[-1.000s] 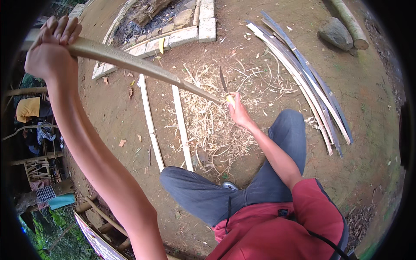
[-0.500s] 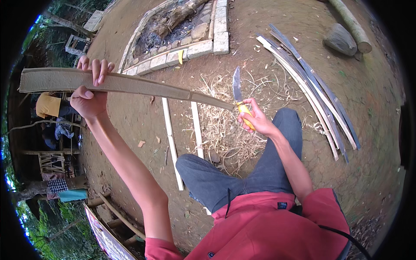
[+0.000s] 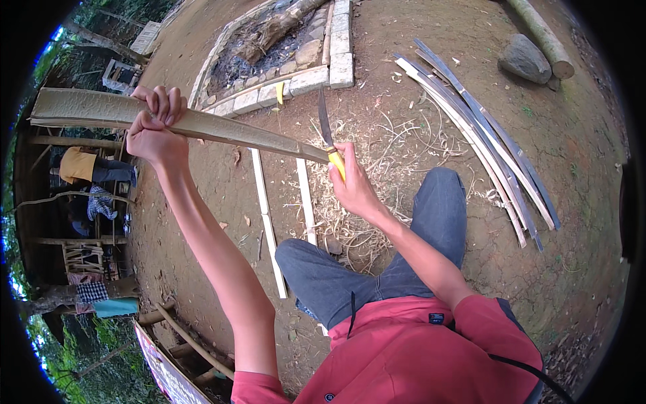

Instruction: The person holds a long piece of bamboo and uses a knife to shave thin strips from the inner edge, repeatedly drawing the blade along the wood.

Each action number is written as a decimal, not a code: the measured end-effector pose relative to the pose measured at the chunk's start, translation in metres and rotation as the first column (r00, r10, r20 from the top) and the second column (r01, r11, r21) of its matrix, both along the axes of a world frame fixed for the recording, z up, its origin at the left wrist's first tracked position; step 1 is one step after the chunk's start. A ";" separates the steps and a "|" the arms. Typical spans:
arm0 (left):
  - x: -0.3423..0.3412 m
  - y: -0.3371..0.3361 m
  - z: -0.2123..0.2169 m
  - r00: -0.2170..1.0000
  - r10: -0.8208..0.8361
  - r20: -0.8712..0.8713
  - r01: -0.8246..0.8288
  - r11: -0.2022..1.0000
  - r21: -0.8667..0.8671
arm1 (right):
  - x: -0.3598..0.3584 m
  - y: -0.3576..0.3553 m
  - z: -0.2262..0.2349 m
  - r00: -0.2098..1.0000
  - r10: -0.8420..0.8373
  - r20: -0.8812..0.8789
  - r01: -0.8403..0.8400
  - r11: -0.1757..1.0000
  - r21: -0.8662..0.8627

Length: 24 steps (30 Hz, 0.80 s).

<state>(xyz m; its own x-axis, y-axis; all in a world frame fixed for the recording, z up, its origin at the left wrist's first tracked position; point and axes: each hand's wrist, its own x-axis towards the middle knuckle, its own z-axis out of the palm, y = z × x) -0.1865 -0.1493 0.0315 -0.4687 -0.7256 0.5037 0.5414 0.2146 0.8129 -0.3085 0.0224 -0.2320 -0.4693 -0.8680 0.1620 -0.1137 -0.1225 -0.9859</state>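
A long, split bamboo slat [image 3: 232,130] stretches across the view at a slant, its wide end at the left. My left hand [image 3: 159,128] is wrapped round it near that wide end. At its narrow end my right hand [image 3: 355,183] is closed on the yellow handle of a knife [image 3: 325,121], whose dark blade points away from me. The handle lies against the slat's end or overlaps it; I cannot tell whether the blade touches. Below, between my knees, lies a heap of pale shavings [image 3: 363,232].
Two pale strips [image 3: 268,229] lie left of the shavings. At the right is a bundle of bamboo slats [image 3: 481,128]. Farther off are a stone-edged fire pit [image 3: 340,60], a rock [image 3: 525,59] and a log [image 3: 545,34]. A person [image 3: 79,165] is under a shelter at the left.
My right hand and the knife have moved left along the slat's narrow end, and the blade has swung leftward. My left hand has shifted slightly right, its fingers wrapped more fully round the slat.
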 end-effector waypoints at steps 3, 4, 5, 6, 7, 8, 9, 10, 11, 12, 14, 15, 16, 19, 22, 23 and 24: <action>-0.017 0.023 0.000 0.997 0.075 0.005 -0.075 0.996 -0.039 | 0.014 -0.020 -0.049 0.976 0.082 -0.202 -0.043 0.980 0.193; -0.014 0.027 -0.003 0.985 0.175 -0.004 -0.175 0.982 -0.070 | 0.013 -0.015 -0.045 0.975 0.219 0.030 -0.211 0.887 0.412; -0.008 0.029 -0.003 0.985 0.172 -0.014 -0.173 0.984 -0.053 | 0.013 -0.010 -0.045 0.983 0.186 -0.011 -0.168 0.913 0.372; 0.001 0.032 -0.005 0.985 0.169 -0.025 -0.169 0.985 -0.035 | 0.012 -0.003 -0.046 0.988 0.149 -0.051 -0.124 0.936 0.329; 0.007 0.037 -0.008 0.983 0.178 -0.035 -0.178 0.984 -0.010 | 0.012 0.003 -0.043 0.988 0.123 -0.089 -0.093 0.952 0.291; 0.011 0.038 -0.010 0.989 0.142 -0.050 -0.145 0.988 -0.060 | 0.015 0.005 -0.036 0.977 -0.061 -0.207 0.069 0.997 0.035; 0.013 0.038 -0.009 0.981 0.191 -0.046 -0.193 0.979 -0.059 | 0.021 0.002 -0.035 0.977 -0.052 -0.208 0.058 0.998 0.025; 0.009 0.040 -0.007 0.974 0.222 -0.041 -0.224 0.973 -0.054 | 0.026 0.001 -0.033 0.976 -0.059 -0.210 0.064 0.998 0.019; 0.005 0.042 -0.005 0.967 0.252 -0.036 -0.254 0.966 -0.050 | 0.028 0.001 -0.032 0.975 -0.066 -0.211 0.071 0.997 0.013; 0.003 0.048 -0.007 0.954 0.297 -0.037 -0.298 0.954 -0.036 | 0.029 0.000 -0.056 0.940 0.230 -0.251 -0.149 0.941 0.303; 0.008 0.047 -0.011 0.946 0.320 -0.055 -0.322 0.946 -0.037 | 0.023 0.003 -0.064 0.968 0.235 -0.090 -0.181 0.898 0.401; 0.010 0.048 -0.012 0.942 0.331 -0.063 -0.333 0.942 -0.037 | 0.021 0.004 -0.069 0.974 0.228 -0.008 -0.201 0.873 0.445; 0.011 0.055 -0.011 0.947 0.317 -0.043 -0.319 0.946 -0.053 | 0.019 0.005 -0.071 0.979 0.180 -0.092 -0.138 0.928 0.347; 0.018 0.064 -0.015 0.951 0.293 -0.098 -0.301 0.949 -0.093 | 0.025 0.007 -0.016 0.973 0.082 -0.216 -0.068 0.995 0.073; 0.007 0.074 -0.018 0.932 0.356 -0.073 -0.362 0.929 -0.084 | 0.029 0.004 -0.032 0.965 0.215 -0.154 -0.159 0.936 0.313; 0.000 0.079 -0.016 0.927 0.370 -0.069 -0.375 0.923 -0.091 | 0.024 0.002 -0.043 0.958 0.270 -0.092 -0.203 0.872 0.445; 0.000 0.084 -0.015 0.939 0.339 -0.063 -0.344 0.934 -0.096 | 0.018 -0.002 -0.066 0.976 0.209 0.059 -0.206 0.809 0.551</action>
<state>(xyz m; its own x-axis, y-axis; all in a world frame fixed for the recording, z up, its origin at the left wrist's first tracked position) -0.1867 -0.0652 0.0163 -0.1774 -0.7805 0.5994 0.4558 0.4746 0.7530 -0.2902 0.0201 -0.2984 -0.2680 -0.8891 -0.3711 -0.1521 0.4194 -0.8950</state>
